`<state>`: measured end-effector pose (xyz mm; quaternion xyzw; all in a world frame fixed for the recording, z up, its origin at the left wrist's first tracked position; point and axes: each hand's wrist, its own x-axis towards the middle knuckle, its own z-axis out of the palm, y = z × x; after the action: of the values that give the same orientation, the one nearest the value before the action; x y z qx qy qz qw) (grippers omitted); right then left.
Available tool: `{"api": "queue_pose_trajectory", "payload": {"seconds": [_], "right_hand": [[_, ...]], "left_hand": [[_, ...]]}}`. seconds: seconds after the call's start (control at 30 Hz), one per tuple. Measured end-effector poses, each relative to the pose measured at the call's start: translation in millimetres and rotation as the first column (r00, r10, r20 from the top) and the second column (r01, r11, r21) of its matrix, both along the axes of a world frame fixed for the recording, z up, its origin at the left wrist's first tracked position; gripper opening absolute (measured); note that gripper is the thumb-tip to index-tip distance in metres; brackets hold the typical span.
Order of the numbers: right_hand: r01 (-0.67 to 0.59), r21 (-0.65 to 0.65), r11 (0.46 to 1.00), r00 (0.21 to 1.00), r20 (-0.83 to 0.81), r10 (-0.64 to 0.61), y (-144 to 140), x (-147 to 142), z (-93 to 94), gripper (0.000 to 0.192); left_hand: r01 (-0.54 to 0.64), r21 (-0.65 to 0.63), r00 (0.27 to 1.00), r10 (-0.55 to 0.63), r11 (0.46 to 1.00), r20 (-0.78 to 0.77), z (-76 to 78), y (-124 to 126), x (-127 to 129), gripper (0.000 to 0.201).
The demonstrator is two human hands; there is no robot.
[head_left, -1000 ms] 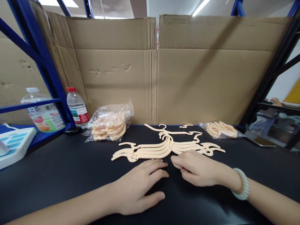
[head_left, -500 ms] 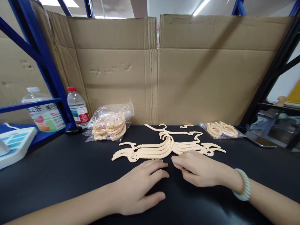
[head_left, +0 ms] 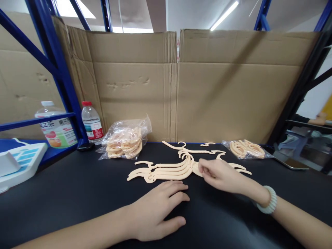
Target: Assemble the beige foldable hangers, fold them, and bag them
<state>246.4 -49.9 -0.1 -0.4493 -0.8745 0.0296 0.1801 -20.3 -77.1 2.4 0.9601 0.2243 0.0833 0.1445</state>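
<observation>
Several cream-coloured clothes hangers [head_left: 172, 170] lie stacked on the black tabletop, their hooks bunched in the middle. Behind the stack is another hanger [head_left: 197, 151], apart from the rest, and a small loose cream piece [head_left: 207, 144]. My left hand [head_left: 162, 207] rests in front of the stack with its fingers spread and nothing in it. Over the stack's right half, my right hand [head_left: 221, 176] is curled with its fingertips bent inward. It covers part of the right arms of the hangers, and whether anything is between its fingers is hidden.
A clear bag of cream pieces [head_left: 124, 141] sits at the back left, a smaller bag [head_left: 246, 149] at the back right. A flat dark device [head_left: 292, 160] lies beside it. Two bottles [head_left: 93, 124] and a white-and-blue object [head_left: 26, 162] stand left. Cardboard [head_left: 233, 86] walls the back.
My right hand has moved forward and slightly right, from the front edge of the hanger stack to over its right half, with fingers curled tighter. My left hand has hardly moved. The view has tilted up slightly.
</observation>
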Motion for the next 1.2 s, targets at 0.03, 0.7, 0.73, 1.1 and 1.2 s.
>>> {"api": "queue_pose_trajectory", "payload": {"seconds": [0.03, 0.7, 0.73, 1.1, 1.2], "right_hand": [[0.057, 0.035, 0.998, 0.998, -0.025, -0.056, 7.6, 6.7, -0.4, 0.010], [0.339, 0.138, 0.931, 0.859, 0.358, -0.366, 144.6, 40.3, -7.6, 0.032], [0.326, 0.146, 0.934, 0.865, 0.352, -0.357, 144.4, 39.8, -8.0, 0.030], [0.263, 0.287, 0.921, 0.965, -0.099, -0.245, 92.1, 4.5, 33.9, 0.015], [0.066, 0.070, 0.995, 0.748, -0.664, -0.003, 44.0, -28.7, 38.4, 0.011]], "left_hand": [[0.002, 0.002, 1.000, -0.002, 1.000, 0.006, -0.6, 0.0, -0.2, 0.041], [0.047, 0.005, 0.995, -0.047, 0.999, 0.092, -3.7, 1.4, -2.9, 0.039], [0.050, 0.006, 0.994, -0.050, 0.999, 0.100, -4.3, 1.8, -3.1, 0.039], [0.003, -0.222, 0.956, 0.062, 0.975, 0.286, -8.4, 3.3, -2.9, 0.032], [-0.043, -0.418, 0.877, 0.235, 0.907, 0.419, -12.7, 3.7, 2.0, 0.034]]}}
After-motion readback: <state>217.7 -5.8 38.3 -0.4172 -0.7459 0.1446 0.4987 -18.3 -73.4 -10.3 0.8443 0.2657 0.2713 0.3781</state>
